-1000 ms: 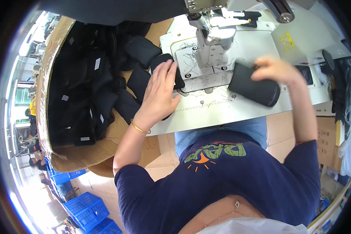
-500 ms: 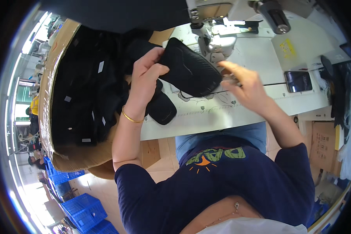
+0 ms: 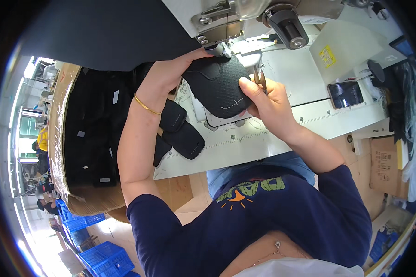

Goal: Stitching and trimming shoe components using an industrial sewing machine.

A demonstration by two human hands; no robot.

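A black padded fabric piece [image 3: 217, 90] with rounded ends and light marks near its near edge is held up over the sewing machine bed, its far end close to the needle area [image 3: 225, 50]. My left hand [image 3: 182, 67] grips its far left side, the fingers partly hidden at the machine head. With the thumb on top, my right hand [image 3: 270, 99] pinches the piece's right edge. Small thread snips [image 3: 260, 77] are also in the right hand, their blades pointing away from me. Similar black pieces [image 3: 189, 141] lie overlapping by my left forearm.
At the left stands a large cardboard box [image 3: 62, 138] of black pieces with white labels. A phone [image 3: 345, 94] lies on the right of the white table [image 3: 282, 134], which has a ruler along its edge. A dark motor-like cylinder [image 3: 289, 27] hangs overhead. Blue crates [image 3: 106, 258] stand on the floor.
The black piece has turned and moved up to the needle area. My left hand has shifted to its far side, and my right hand has closed on its right edge. The view has shifted slightly.
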